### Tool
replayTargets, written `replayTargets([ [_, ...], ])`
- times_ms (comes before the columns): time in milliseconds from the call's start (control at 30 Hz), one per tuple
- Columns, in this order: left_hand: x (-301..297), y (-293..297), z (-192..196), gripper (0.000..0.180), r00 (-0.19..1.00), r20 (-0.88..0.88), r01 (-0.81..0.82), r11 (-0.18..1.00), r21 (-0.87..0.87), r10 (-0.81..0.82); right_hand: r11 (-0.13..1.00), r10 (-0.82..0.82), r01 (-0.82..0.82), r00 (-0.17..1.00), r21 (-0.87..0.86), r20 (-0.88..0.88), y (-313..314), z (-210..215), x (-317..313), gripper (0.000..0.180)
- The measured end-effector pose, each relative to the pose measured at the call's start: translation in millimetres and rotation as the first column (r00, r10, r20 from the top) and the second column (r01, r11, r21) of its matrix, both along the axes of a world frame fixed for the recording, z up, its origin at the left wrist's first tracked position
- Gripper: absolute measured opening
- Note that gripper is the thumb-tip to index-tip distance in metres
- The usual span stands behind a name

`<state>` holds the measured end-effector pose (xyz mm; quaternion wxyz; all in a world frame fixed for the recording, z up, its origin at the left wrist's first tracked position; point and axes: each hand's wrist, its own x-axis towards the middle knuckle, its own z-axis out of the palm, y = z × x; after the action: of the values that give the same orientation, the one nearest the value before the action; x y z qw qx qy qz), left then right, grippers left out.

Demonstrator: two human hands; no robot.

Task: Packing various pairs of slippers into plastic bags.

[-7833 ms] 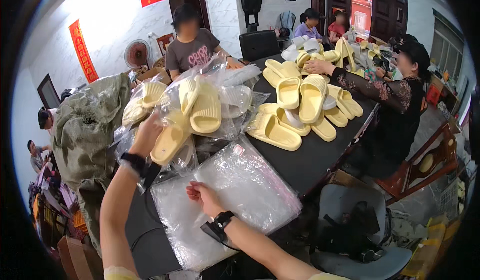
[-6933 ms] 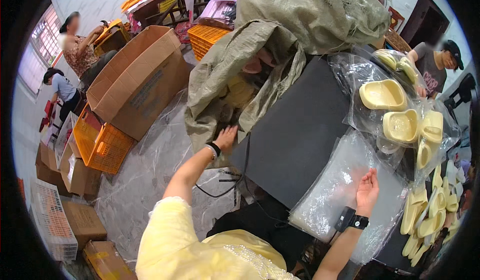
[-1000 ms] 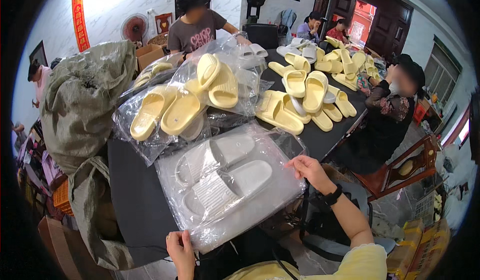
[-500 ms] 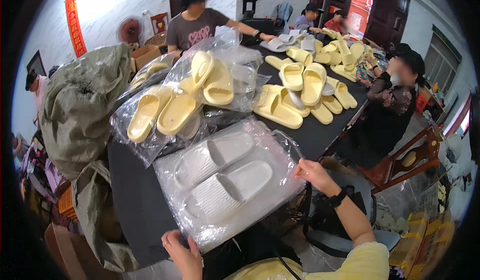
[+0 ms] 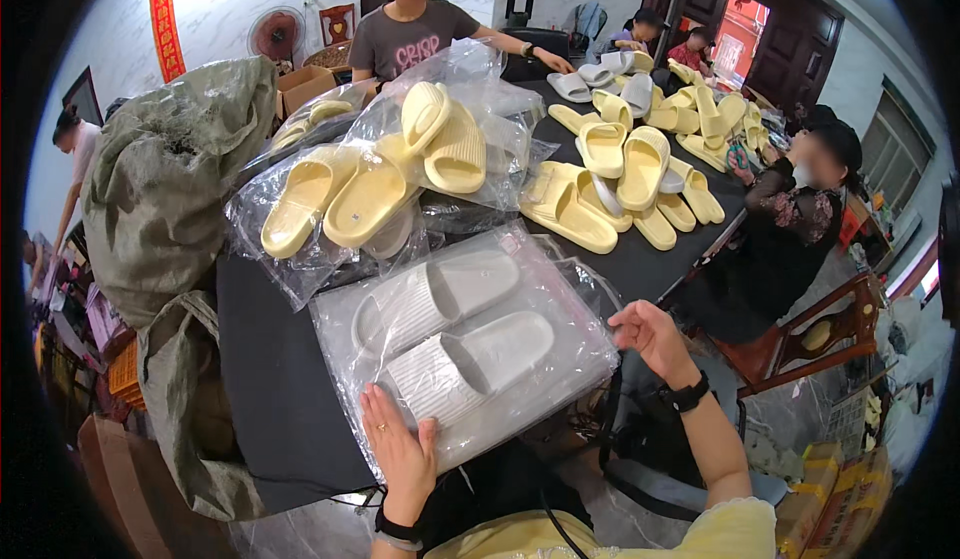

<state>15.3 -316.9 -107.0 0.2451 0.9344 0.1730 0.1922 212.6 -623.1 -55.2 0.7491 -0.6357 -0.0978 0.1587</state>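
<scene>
Bulging at the far left, a sack [image 5: 170, 199] is set beside the table [image 5: 265, 369]. Right of it, bagged yellow slippers [image 5: 370, 194] are heaped. The left hand [image 5: 397, 444] is laid flat on the near left part of a clear bag [image 5: 530, 301], its fingers straight and together, its thumb spread; nothing is gripped. Inside that bag, two grey slippers [image 5: 505, 351] are laid side by side, and the bag is rested on a stack [image 5: 560, 391] of others at the table's near edge. Farther back, loose yellow slippers [image 5: 643, 169] are piled. At the bag's right edge, the right hand [image 5: 650, 337] is raised with fingers curled; whether film is pinched by them cannot be told. Farther right, a person in black [image 5: 790, 219] and a wooden chair [image 5: 825, 337] are seen.
</scene>
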Motion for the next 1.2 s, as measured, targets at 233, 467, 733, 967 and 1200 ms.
replayTargets([
  [233, 6, -1, -6, 0.071, 0.995, 0.099, -0.032, 0.998, 0.051, 0.027, 0.888, 0.425, -0.458, 0.850, -0.038, -0.312, 13, 6, 65, 0.035],
  [467, -2, 0, -8, 0.072, 0.993, 0.112, -0.026, 0.999, -0.043, 0.031, 0.440, 0.849, -0.767, 0.524, -0.467, -0.061, 86, 9, 110, 0.056],
  [733, -3, -3, -8, 0.075, 0.989, 0.100, -0.110, 0.994, 0.003, 0.109, 0.662, 0.704, -0.558, 0.692, -0.500, 0.160, 108, -5, 99, 0.062],
  [967, 9, -1, -7, 0.076, 0.996, 0.034, -0.086, 0.996, 0.033, 0.085, 0.476, 0.875, -0.536, 0.369, -0.697, 0.314, 132, 3, 76, 0.054],
  [1200, 2, -1, -1, 0.073, 0.996, -0.020, -0.084, 0.996, 0.009, 0.084, 0.366, 0.925, -0.338, 0.231, -0.867, 0.301, 202, -11, 58, 0.035],
])
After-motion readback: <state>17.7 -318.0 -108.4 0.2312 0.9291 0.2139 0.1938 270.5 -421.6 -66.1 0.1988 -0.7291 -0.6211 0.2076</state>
